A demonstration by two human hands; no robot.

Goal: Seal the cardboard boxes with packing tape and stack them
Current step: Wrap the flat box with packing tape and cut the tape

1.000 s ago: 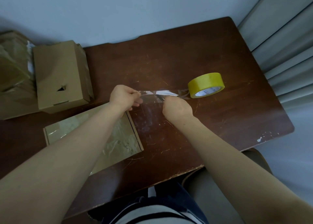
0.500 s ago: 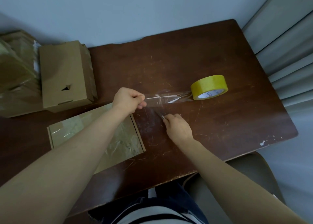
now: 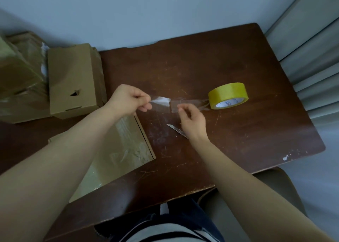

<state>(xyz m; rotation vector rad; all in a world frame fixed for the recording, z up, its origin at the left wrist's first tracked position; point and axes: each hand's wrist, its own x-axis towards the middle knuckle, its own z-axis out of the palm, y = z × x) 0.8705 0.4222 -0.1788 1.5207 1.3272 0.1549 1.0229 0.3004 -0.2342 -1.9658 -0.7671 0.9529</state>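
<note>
**A:** Where do we stand?

**B:** About midway, we judge. Our left hand (image 3: pixel 128 99) pinches the free end of the tape (image 3: pixel 189 103). The tape stretches above the table (image 3: pixel 238 141) to the roll (image 3: pixel 228 95) on the right.

**A:** And our right hand?

**B:** Our right hand (image 3: pixel 192 121) is at the strip's near edge with its fingers curled. We cannot tell whether it pinches the tape or only touches it. A blade (image 3: pixel 174 129) lies just beneath it, partly hidden by the wrist.

**A:** Is the strip cut?

**B:** We cannot say, because glare hides that spot.

**A:** What is done?

**B:** The flat box (image 3: pixel 132 146) under our left forearm has shiny film across its top, so we take it as at least partly sealed. Wrapped boxes (image 3: pixel 18 73) sit at the far left, but we cannot tell whether they are stacked.

**A:** What is left?

**B:** The brown box (image 3: pixel 73 80) beside them shows no tape that we can see. We judge that this strip has yet to go on a box, and the stacking comes after that.
</note>
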